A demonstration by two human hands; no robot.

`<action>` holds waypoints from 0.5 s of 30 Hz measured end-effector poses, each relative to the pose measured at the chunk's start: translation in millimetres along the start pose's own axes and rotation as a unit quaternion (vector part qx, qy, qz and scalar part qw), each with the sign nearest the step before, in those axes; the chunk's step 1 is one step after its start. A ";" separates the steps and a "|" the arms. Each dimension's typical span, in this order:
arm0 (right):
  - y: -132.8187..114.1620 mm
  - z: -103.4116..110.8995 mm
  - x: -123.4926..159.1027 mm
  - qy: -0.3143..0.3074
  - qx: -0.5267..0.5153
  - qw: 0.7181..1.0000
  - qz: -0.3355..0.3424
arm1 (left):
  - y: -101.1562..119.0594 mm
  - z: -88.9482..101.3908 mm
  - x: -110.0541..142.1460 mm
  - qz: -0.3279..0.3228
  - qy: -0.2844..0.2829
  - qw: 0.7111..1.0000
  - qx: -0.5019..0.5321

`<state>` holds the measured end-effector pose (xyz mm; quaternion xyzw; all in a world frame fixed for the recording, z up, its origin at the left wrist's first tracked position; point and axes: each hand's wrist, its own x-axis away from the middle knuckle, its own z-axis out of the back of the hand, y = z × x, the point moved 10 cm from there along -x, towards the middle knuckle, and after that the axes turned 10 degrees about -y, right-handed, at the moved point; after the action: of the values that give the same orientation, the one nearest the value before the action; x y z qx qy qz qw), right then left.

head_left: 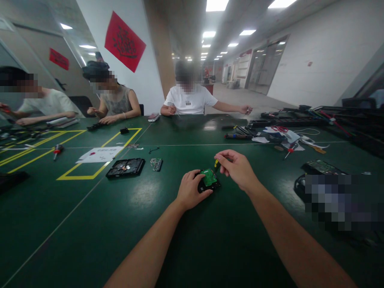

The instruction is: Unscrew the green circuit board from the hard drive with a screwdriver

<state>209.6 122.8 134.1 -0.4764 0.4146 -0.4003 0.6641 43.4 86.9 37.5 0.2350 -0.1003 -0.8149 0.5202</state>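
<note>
A hard drive (216, 185), black with a green circuit board (209, 178) facing up, lies on the green table in front of me. My left hand (189, 191) grips it, fingers along the far left side and thumb along the near edge. Between the thumb and fingers of my right hand (237, 170) is a screwdriver (216, 163) with a yellow and black handle. It slants down, its tip over the board's right side; whether the tip sits in a screw is too small to tell.
Left of the drive are a small circuit board (156, 164), an open black casing (126, 168) and a white paper (100, 154). A red-handled screwdriver (58, 150) lies farther left. Tools, cables and a black frame (333, 116) lie right. Several people sit across the table.
</note>
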 end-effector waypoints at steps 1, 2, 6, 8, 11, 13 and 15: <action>0.2 0.8 -0.7 0.004 0.002 1.000 0.001 | 0.0 -0.2 -0.1 -0.001 -0.001 1.000 0.001; 0.6 1.4 -1.4 0.007 0.004 1.000 0.002 | -0.1 -0.3 -0.1 -0.002 -0.001 1.000 0.002; 1.0 1.9 -2.6 0.005 -0.004 1.000 0.005 | -1.1 0.0 -0.1 0.002 0.001 1.000 0.001; -0.5 -1.0 -2.5 -0.013 -0.010 1.000 0.008 | -0.9 -0.2 -0.3 0.002 -0.002 1.000 0.000; -1.4 -7.0 -1.5 -0.040 -0.025 0.999 0.003 | -0.4 -0.4 -0.6 0.000 -0.005 1.000 0.000; -0.9 -8.8 -0.7 -0.041 -0.044 0.998 -0.004 | -0.6 -0.8 -0.8 0.001 -0.008 1.000 0.001; -1.6 -9.3 -0.3 -0.036 -0.058 0.998 -0.003 | -1.2 -1.3 -1.1 0.002 -0.009 1.000 0.002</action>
<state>200.6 119.9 133.8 -0.5293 0.4112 -0.3601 0.6489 43.4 88.6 36.2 0.2283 -0.1077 -0.8156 0.5206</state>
